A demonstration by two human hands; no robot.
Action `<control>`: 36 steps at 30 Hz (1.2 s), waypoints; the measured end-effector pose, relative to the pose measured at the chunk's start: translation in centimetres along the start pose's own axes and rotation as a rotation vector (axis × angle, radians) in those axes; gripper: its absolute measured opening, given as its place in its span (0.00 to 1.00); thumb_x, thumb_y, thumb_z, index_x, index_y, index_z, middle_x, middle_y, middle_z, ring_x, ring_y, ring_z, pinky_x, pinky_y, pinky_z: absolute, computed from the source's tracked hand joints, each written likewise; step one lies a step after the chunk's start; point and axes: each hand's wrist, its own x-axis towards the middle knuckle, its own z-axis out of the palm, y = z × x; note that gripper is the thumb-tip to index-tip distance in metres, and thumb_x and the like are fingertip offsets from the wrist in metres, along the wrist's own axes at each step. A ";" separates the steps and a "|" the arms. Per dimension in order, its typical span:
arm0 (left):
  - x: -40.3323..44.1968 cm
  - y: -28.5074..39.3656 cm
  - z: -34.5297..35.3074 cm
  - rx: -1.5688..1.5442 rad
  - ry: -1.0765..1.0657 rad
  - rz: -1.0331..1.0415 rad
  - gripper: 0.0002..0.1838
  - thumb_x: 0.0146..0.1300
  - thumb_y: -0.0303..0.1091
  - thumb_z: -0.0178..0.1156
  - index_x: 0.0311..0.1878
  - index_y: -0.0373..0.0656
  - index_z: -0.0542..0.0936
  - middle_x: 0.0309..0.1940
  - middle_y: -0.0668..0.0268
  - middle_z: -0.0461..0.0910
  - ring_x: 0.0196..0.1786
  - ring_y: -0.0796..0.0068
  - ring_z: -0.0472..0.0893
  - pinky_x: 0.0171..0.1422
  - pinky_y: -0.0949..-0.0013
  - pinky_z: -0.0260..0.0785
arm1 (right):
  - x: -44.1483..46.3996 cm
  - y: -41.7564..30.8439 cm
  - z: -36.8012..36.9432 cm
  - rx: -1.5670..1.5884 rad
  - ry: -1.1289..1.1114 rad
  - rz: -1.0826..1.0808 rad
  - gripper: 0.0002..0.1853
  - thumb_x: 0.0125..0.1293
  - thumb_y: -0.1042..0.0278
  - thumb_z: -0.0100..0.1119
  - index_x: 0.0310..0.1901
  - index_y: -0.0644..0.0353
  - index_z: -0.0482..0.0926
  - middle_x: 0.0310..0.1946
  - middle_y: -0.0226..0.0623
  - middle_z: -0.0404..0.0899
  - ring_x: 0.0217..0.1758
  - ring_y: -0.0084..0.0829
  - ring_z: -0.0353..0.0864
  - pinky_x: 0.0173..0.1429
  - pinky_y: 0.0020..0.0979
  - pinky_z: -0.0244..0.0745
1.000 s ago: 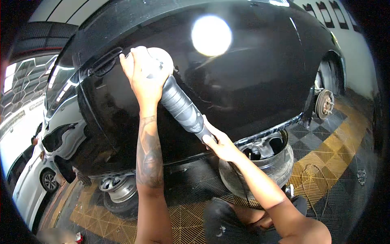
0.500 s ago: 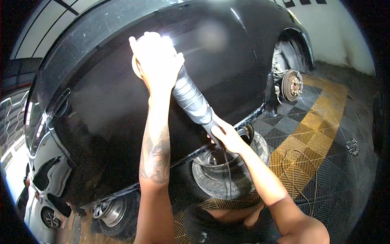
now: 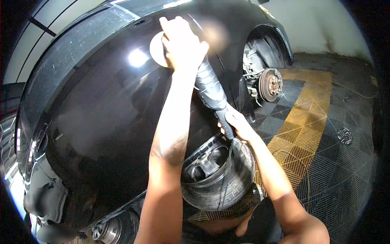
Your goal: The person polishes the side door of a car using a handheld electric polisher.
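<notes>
A long dark grey polisher (image 3: 210, 83) slants across the black car door (image 3: 101, 110), its pale round pad (image 3: 157, 49) against the upper part of the panel. My left hand (image 3: 183, 48), washed out by bright light, is wrapped over the polisher's head just behind the pad. Lower down, my right hand (image 3: 240, 124) grips the rear handle, with fingers closed around it. A power cord (image 3: 228, 162) hangs from the handle end. A bright light reflection shows on the paint left of the pad.
Below the door a loose wheel with its tyre (image 3: 235, 183) lies on the tiled floor (image 3: 300, 126). Another wheel (image 3: 111, 231) is at the lower left. At right, the bare brake disc (image 3: 269, 85) sticks out of the wheel arch. A pale wall (image 3: 321, 28) stands behind.
Both hands have carried the polisher rightwards and slightly up along the panel, closer to the wheel arch. The camera view has shifted too. Both hands keep their hold.
</notes>
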 end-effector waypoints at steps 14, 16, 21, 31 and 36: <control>7.0 1.1 0.7 -0.198 -0.147 -0.133 0.59 0.60 0.61 0.65 0.82 0.31 0.49 0.83 0.41 0.44 0.85 0.38 0.39 0.84 0.37 0.45 | 4.7 -5.6 -2.0 -0.009 -0.003 -0.044 0.26 0.77 0.46 0.56 0.63 0.58 0.71 0.39 0.36 0.82 0.35 0.27 0.82 0.41 0.31 0.82; 5.5 -0.4 0.3 -0.140 0.009 -0.118 0.56 0.60 0.60 0.65 0.80 0.31 0.55 0.82 0.42 0.49 0.85 0.38 0.41 0.83 0.37 0.46 | 4.1 -4.7 -0.4 -0.021 -0.013 -0.030 0.26 0.77 0.46 0.56 0.64 0.58 0.70 0.40 0.37 0.82 0.36 0.27 0.82 0.41 0.31 0.82; 2.4 -5.8 -5.9 -0.076 -0.171 -0.086 0.51 0.59 0.59 0.65 0.77 0.33 0.63 0.79 0.46 0.58 0.85 0.41 0.45 0.84 0.36 0.43 | 2.7 -2.7 5.0 -0.077 -0.028 0.008 0.31 0.75 0.45 0.59 0.69 0.59 0.68 0.39 0.35 0.81 0.37 0.25 0.82 0.42 0.29 0.81; -5.6 -20.9 -10.8 0.169 0.112 -0.104 0.33 0.54 0.55 0.69 0.55 0.39 0.81 0.57 0.57 0.80 0.66 0.54 0.75 0.84 0.38 0.43 | 1.7 1.0 18.9 -0.191 -0.159 0.035 0.38 0.78 0.52 0.57 0.82 0.50 0.53 0.40 0.32 0.79 0.37 0.21 0.78 0.43 0.26 0.79; -10.4 -27.3 -16.7 0.275 -0.005 -0.069 0.38 0.53 0.52 0.71 0.63 0.38 0.77 0.64 0.50 0.76 0.72 0.50 0.71 0.85 0.41 0.43 | 1.0 4.1 25.4 -0.195 -0.240 0.001 0.39 0.78 0.61 0.56 0.84 0.45 0.48 0.38 0.29 0.77 0.33 0.18 0.71 0.40 0.24 0.75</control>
